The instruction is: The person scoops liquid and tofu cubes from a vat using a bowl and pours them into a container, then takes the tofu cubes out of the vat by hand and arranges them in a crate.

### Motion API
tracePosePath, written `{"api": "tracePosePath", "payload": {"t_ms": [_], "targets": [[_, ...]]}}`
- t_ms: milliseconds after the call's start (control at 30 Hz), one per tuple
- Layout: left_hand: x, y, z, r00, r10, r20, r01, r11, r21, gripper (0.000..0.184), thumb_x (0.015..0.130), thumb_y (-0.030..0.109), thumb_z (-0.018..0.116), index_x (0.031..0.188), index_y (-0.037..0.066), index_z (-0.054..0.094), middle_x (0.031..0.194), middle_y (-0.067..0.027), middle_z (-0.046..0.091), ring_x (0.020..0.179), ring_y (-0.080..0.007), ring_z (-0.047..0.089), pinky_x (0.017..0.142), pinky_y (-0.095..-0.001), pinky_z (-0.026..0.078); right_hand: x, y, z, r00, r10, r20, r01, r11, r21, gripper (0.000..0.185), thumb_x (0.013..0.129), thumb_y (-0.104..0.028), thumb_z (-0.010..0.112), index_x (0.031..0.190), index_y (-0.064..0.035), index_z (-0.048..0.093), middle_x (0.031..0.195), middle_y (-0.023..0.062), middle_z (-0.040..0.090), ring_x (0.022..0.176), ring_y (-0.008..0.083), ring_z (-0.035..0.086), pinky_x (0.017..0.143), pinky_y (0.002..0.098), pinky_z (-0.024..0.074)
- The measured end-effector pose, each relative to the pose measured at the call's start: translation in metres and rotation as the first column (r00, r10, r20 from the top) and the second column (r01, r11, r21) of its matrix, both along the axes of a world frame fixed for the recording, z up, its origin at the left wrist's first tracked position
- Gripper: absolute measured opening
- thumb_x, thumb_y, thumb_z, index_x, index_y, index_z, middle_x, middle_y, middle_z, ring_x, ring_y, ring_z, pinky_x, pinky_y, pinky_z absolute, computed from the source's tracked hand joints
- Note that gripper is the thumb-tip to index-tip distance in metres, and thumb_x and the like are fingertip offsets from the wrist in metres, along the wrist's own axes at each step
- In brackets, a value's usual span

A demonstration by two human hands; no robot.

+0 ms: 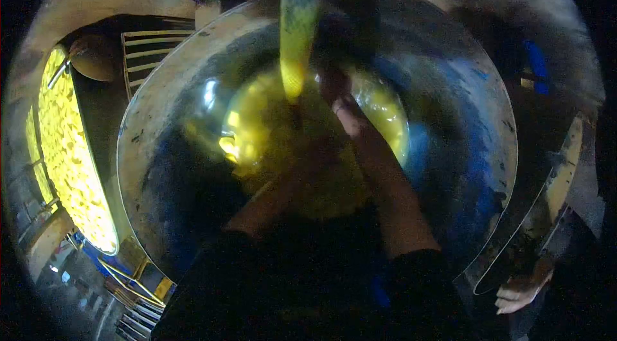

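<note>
A large round vat (160, 77) with a broad pale rim stands in front of me, with yellow, shiny contents (379, 109) at its middle. Both my arms reach down into it. My right hand (335, 87) is deep inside, over the yellow contents; its fingers are dark and blurred. Shadow swallows my left hand (302, 158), so its fingers cannot be made out. From the top of the view a long yellow-green piece with a mesh-like surface (297, 32) tapers down between the hands. Whether either hand grips it is unclear.
On the left stands a big tray of bright yellow pieces (71, 148), with a brown bowl-shaped thing (95, 58) at its upper end and a slatted rack (154, 52) beside it. At lower right another person's hand (524, 289) is near a curved metal edge (533, 212).
</note>
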State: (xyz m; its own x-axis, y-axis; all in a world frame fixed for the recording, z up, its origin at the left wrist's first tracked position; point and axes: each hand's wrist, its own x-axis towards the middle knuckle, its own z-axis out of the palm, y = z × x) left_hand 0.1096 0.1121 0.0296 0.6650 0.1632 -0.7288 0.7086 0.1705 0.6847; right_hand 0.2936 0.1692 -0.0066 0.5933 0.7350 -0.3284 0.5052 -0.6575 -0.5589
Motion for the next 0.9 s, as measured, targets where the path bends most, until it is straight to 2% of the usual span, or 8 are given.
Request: {"api": "tracePosePath", "payload": {"t_ms": [100, 167, 233, 267, 333, 433, 667, 900], "targets": [[-0.001, 0.000, -0.005, 0.999, 0.042, 0.004, -0.042, 0.999, -0.030, 0.053, 0.083, 0.027, 0.066, 0.128, 0.004, 0.051, 0.117, -0.0168, 0.060, 0.108, -0.0307, 0.058, 0.094, -0.0407, 0.046, 0.018, -0.036, -0.077, 0.955, 0.002, -0.297, 0.075, 0.966, 0.246, 0.047, 0.084, -0.026, 0.061, 0.125, -0.0047, 0.052, 0.116, 0.0166, 0.061, 0.103, 0.0318, 0.060, 0.086, 0.0434, 0.0500], [-0.007, 0.006, -0.010, 0.994, 0.105, 0.013, -0.104, 0.994, -0.041, 0.053, 0.083, 0.027, 0.066, 0.128, 0.004, 0.051, 0.117, -0.0167, 0.060, 0.108, -0.0306, 0.058, 0.094, -0.0407, 0.046, 0.033, -0.079, -0.131, 0.581, 0.131, -0.803, 0.401, 0.812, 0.423, 0.052, 0.084, -0.025, 0.062, 0.130, -0.0045, 0.048, 0.117, 0.0150, 0.060, 0.103, 0.0304, 0.060, 0.087, 0.0429, 0.0497], [-0.011, 0.014, -0.015, 0.981, 0.189, 0.033, -0.187, 0.981, -0.047, 0.053, 0.083, 0.027, 0.066, 0.128, 0.004, 0.051, 0.117, -0.0167, 0.060, 0.108, -0.0305, 0.058, 0.094, -0.0406, 0.046, 0.033, -0.092, -0.052, 0.134, 0.253, -0.958, 0.613, 0.738, 0.281, 0.055, 0.083, -0.022, 0.064, 0.131, -0.0028, 0.046, 0.116, 0.0139, 0.061, 0.101, 0.0284, 0.061, 0.087, 0.0420, 0.0499], [-0.012, 0.018, -0.017, 0.972, 0.232, 0.043, -0.230, 0.972, -0.050, 0.052, 0.083, 0.027, 0.066, 0.128, 0.004, 0.051, 0.117, -0.0166, 0.060, 0.108, -0.0304, 0.058, 0.094, -0.0406, 0.046, 0.033, -0.097, -0.010, 0.497, 0.084, -0.863, 0.280, 0.926, 0.251, 0.056, 0.081, -0.021, 0.066, 0.130, -0.0013, 0.048, 0.116, 0.0135, 0.061, 0.103, 0.0259, 0.060, 0.090, 0.0397, 0.0481], [-0.008, 0.024, -0.021, 0.946, 0.317, 0.065, -0.315, 0.948, -0.040, 0.052, 0.084, 0.026, 0.066, 0.128, 0.004, 0.051, 0.117, -0.0166, 0.060, 0.108, -0.0303, 0.058, 0.094, -0.0406, 0.046, 0.019, -0.109, 0.064, 0.806, 0.048, -0.590, -0.035, 0.999, 0.032, 0.056, 0.080, -0.019, 0.069, 0.128, 0.0003, 0.049, 0.116, 0.0132, 0.060, 0.105, 0.0234, 0.059, 0.093, 0.0373, 0.0462], [-0.001, 0.028, -0.021, 0.902, 0.421, 0.096, -0.423, 0.906, -0.001, 0.052, 0.084, 0.026, 0.066, 0.128, 0.004, 0.050, 0.117, -0.0165, 0.060, 0.108, -0.0302, 0.058, 0.094, -0.0405, 0.046, -0.020, -0.121, 0.112, 0.637, -0.093, -0.765, 0.256, 0.962, 0.097, 0.056, 0.077, -0.019, 0.073, 0.124, 0.0032, 0.053, 0.116, 0.0145, 0.060, 0.107, 0.0246, 0.058, 0.094, 0.0361, 0.0452], [0.023, 0.008, -0.018, 0.817, 0.552, 0.168, -0.577, 0.788, 0.215, 0.051, 0.084, 0.024, 0.065, 0.129, 0.004, 0.050, 0.116, -0.0162, 0.060, 0.108, -0.0299, 0.058, 0.094, -0.0404, 0.046, -0.080, -0.127, 0.072, 0.933, -0.176, -0.313, 0.309, 0.839, 0.448, 0.062, 0.075, -0.018, 0.078, 0.127, 0.0020, 0.050, 0.115, 0.0148, 0.060, 0.092, 0.0248, 0.061, 0.085, 0.0389, 0.0484], [0.016, -0.010, -0.021, 0.804, 0.555, 0.215, -0.592, 0.710, 0.380, 0.050, 0.084, 0.023, 0.064, 0.129, 0.004, 0.050, 0.116, -0.0159, 0.060, 0.108, -0.0296, 0.058, 0.094, -0.0402, 0.046, -0.073, -0.133, -0.015, 0.986, 0.010, 0.164, -0.097, 0.841, 0.532, 0.038, 0.086, -0.015, 0.065, 0.119, -0.0014, 0.051, 0.105, 0.0132, 0.059, 0.096, 0.0290, 0.058, 0.086, 0.0376, 0.0476]]}}
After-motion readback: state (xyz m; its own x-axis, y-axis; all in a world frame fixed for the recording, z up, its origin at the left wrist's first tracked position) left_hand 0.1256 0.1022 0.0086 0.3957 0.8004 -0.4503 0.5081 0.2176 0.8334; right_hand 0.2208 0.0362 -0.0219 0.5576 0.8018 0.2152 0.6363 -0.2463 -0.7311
